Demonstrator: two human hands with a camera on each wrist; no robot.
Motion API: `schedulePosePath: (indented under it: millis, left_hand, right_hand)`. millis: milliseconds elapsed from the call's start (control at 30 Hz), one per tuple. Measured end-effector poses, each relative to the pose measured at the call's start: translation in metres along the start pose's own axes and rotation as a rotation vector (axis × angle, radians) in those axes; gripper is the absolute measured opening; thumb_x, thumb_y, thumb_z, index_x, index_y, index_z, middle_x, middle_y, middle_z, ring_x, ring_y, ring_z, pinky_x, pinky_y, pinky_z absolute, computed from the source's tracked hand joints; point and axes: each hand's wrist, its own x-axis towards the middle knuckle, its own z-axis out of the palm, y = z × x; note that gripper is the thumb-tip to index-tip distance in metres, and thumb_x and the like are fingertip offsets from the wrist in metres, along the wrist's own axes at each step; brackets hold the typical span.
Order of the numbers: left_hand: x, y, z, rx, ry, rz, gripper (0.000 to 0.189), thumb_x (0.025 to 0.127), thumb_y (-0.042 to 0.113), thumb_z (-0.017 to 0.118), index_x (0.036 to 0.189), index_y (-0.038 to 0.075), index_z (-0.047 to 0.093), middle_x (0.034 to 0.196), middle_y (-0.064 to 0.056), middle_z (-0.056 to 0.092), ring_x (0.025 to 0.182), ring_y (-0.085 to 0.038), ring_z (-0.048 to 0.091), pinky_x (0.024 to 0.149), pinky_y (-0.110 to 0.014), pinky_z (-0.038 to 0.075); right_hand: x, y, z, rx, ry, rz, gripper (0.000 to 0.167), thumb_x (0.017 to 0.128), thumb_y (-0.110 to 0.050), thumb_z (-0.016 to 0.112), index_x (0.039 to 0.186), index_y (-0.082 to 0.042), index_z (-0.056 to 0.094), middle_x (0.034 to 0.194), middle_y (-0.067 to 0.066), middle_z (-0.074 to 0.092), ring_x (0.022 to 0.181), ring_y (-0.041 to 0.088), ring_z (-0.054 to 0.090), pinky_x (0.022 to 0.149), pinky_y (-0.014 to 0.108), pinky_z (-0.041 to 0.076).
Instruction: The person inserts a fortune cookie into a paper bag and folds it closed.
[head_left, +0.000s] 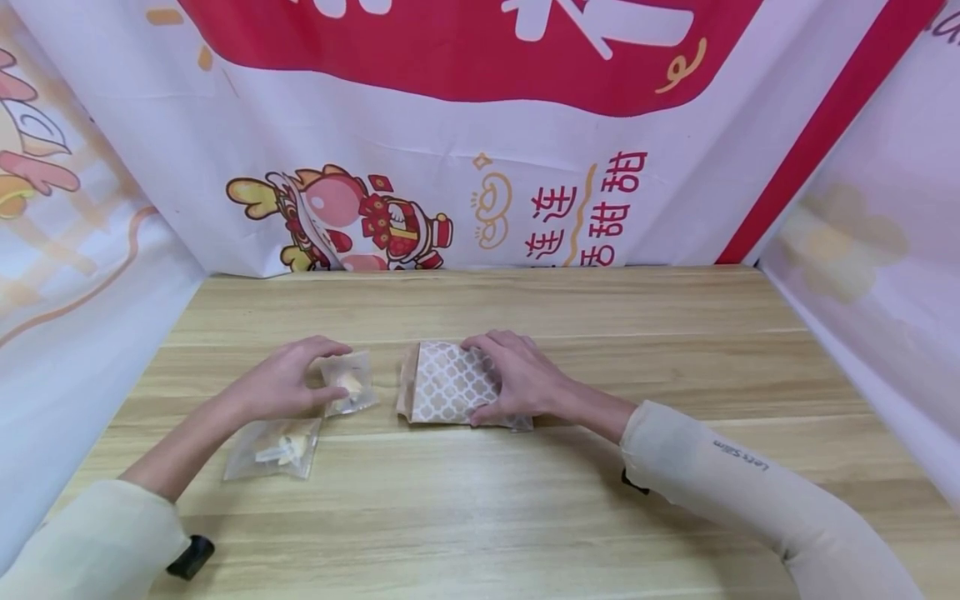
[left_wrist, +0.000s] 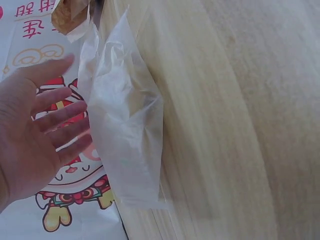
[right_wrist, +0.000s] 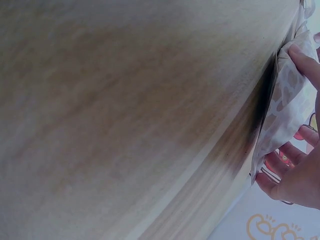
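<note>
On the left of the table, my left hand (head_left: 288, 379) is held with fingers and thumb spread beside a small clear bag (head_left: 362, 363) with something pale inside. In the left wrist view the left hand (left_wrist: 37, 120) has parted fingers and grips nothing. Nearer the front lies a second clear bag (head_left: 243, 454), also with pale pieces in it. My right hand (head_left: 525, 379) holds a flat paper bag (head_left: 447, 383) with a white-and-tan lattice pattern across its right part. The right wrist view shows thumb and fingers on opposite edges of the patterned bag (right_wrist: 287, 112).
The wooden table (head_left: 525, 517) has a printed cloth backdrop (head_left: 450, 133) along its rear edge. Cloth side walls (head_left: 862, 225) stand at left and right. A black strap end (head_left: 191, 558) hangs below the left sleeve.
</note>
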Motion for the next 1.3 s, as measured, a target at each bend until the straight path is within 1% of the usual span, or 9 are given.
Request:
schedulePosePath:
  millis: [100, 200, 300, 400, 567, 767, 933, 1167, 1300]
  left_hand:
    - [-0.0014, -0.0011, 0.0004, 0.021, -0.006, -0.007, 0.074, 0.085, 0.035, 0.087, 0.14, -0.004, 0.058, 0.136, -0.027, 0.061, 0.126, -0.049, 0.057, 0.105, -0.067, 0.046]
    - [-0.0019, -0.0035, 0.002, 0.059, -0.019, -0.014, 0.085, 0.078, 0.042, 0.09, 0.14, -0.006, 0.057, 0.137, -0.028, 0.059, 0.125, -0.051, 0.056, 0.104, -0.068, 0.046]
    - [-0.002, -0.0051, 0.0037, 0.102, -0.019, -0.022, 0.094, 0.072, 0.047, 0.093, 0.141, -0.007, 0.056, 0.136, -0.029, 0.059, 0.122, -0.052, 0.058, 0.102, -0.069, 0.047]
    - [-0.0018, -0.0054, 0.005, 0.135, -0.017, -0.036, 0.1, 0.069, 0.052, 0.093, 0.14, -0.007, 0.056, 0.135, -0.029, 0.059, 0.12, -0.052, 0.059, 0.101, -0.07, 0.048]
    - [-0.0002, -0.0043, 0.0064, 0.155, -0.025, -0.048, 0.102, 0.067, 0.056, 0.093, 0.139, -0.008, 0.057, 0.136, -0.03, 0.059, 0.121, -0.052, 0.058, 0.102, -0.07, 0.046]
    - [0.0014, -0.0044, 0.0073, 0.164, -0.025, -0.03, 0.095, 0.067, 0.051, 0.095, 0.134, -0.007, 0.06, 0.135, -0.029, 0.061, 0.122, -0.052, 0.058, 0.103, -0.07, 0.045]
    - [0.0027, -0.0029, 0.0066, 0.15, -0.029, -0.026, 0.092, 0.067, 0.045, 0.095, 0.134, -0.007, 0.061, 0.136, -0.03, 0.06, 0.124, -0.053, 0.057, 0.104, -0.07, 0.045]
    - [0.0037, -0.0008, 0.0054, 0.11, 0.003, -0.024, 0.075, 0.073, 0.029, 0.093, 0.131, -0.009, 0.063, 0.127, -0.026, 0.067, 0.121, -0.049, 0.06, 0.103, -0.066, 0.048]
    - [0.0043, 0.0004, 0.0058, 0.098, 0.011, -0.005, 0.071, 0.073, 0.026, 0.092, 0.127, -0.01, 0.064, 0.124, -0.026, 0.068, 0.118, -0.047, 0.061, 0.103, -0.064, 0.05]
  right_hand:
    - [0.0003, 0.0001, -0.0003, -0.004, 0.0, -0.002, 0.102, 0.062, -0.047, 0.099, 0.146, -0.014, 0.053, 0.137, 0.007, 0.061, 0.133, 0.028, 0.052, 0.118, 0.05, 0.038]
    - [0.0003, -0.0002, -0.0007, -0.006, 0.0, -0.004, 0.102, 0.062, -0.048, 0.099, 0.146, -0.014, 0.053, 0.137, 0.006, 0.061, 0.132, 0.027, 0.053, 0.117, 0.049, 0.038]
    - [0.0005, -0.0001, -0.0006, -0.008, -0.002, -0.004, 0.102, 0.062, -0.048, 0.099, 0.146, -0.014, 0.053, 0.137, 0.006, 0.061, 0.132, 0.027, 0.053, 0.117, 0.049, 0.039]
    - [0.0004, 0.0005, -0.0002, -0.008, -0.001, -0.006, 0.102, 0.062, -0.048, 0.099, 0.146, -0.014, 0.053, 0.138, 0.006, 0.061, 0.132, 0.027, 0.053, 0.117, 0.049, 0.038]
    - [0.0, 0.0008, -0.0003, -0.008, -0.002, -0.006, 0.102, 0.062, -0.048, 0.099, 0.147, -0.014, 0.053, 0.139, 0.006, 0.061, 0.132, 0.027, 0.052, 0.118, 0.049, 0.038]
    - [0.0002, 0.0007, -0.0006, 0.0, 0.002, -0.004, 0.102, 0.062, -0.048, 0.098, 0.147, -0.015, 0.052, 0.141, 0.007, 0.059, 0.133, 0.027, 0.052, 0.119, 0.049, 0.036]
    - [0.0004, -0.0001, -0.0012, -0.002, 0.001, -0.008, 0.102, 0.062, -0.048, 0.098, 0.147, -0.014, 0.052, 0.141, 0.007, 0.059, 0.134, 0.027, 0.052, 0.119, 0.049, 0.036]
    - [0.0003, -0.0007, -0.0019, -0.005, 0.001, -0.011, 0.102, 0.063, -0.048, 0.098, 0.147, -0.014, 0.052, 0.14, 0.007, 0.06, 0.132, 0.027, 0.052, 0.119, 0.048, 0.036]
    - [0.0002, -0.0007, -0.0023, -0.006, 0.0, -0.009, 0.102, 0.062, -0.048, 0.098, 0.147, -0.014, 0.052, 0.14, 0.007, 0.059, 0.133, 0.027, 0.052, 0.119, 0.049, 0.036]
